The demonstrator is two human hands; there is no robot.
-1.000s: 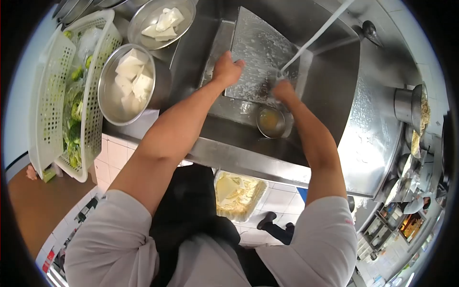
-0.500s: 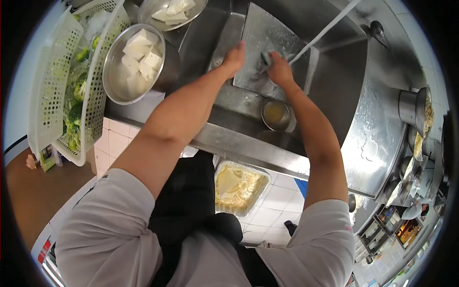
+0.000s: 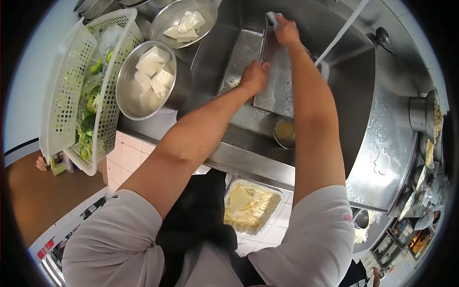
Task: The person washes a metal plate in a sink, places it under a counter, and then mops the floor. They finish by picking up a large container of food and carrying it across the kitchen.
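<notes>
Steel all round us: our left hand (image 3: 253, 76) grips the near left edge of the metal tray (image 3: 279, 91), which stands tilted in the sink (image 3: 334, 95) under running water (image 3: 342, 31). Our right hand (image 3: 286, 29) is closed on what looks like a sponge (image 3: 271, 18) at the tray's far top edge. Below the tray sits a small bowl (image 3: 285, 131); bowls of tofu (image 3: 150, 79) stand on the counter to our left.

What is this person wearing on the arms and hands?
Both arms carry short pale grey sleeves that end above the elbows; the forearms below are bare. The right sleeve has a small pink mark near its hem. The left hand and right hand are bare: no gloves, watch or rings show. A dark apron hangs over the chest.
</notes>
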